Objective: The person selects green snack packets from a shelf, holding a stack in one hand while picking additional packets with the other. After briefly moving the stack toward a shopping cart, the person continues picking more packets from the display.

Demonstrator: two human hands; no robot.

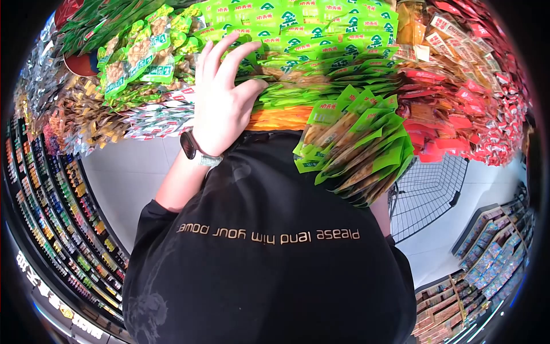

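Observation:
My left hand (226, 94), with a dark watch (188, 145) on its wrist, reaches over a display of bagged snacks. Its fingers are spread and bent over the stacked bright green snack packets (298, 28), touching them or just above; nothing is seen gripped. A fanned bundle of green snack packets (361, 143) with clear windows and brown contents is carried before the right side of my black shirt (269, 275). My right forearm (380, 214) runs up under this bundle, which hides my right hand and its fingers.
Yellow-green nut bags (140, 54) lie left of the green stack, red packets (441, 114) to the right. A wire shopping cart (429, 192) stands at my right. Curved shelves (57, 206) line the left, and display racks (495, 252) stand lower right.

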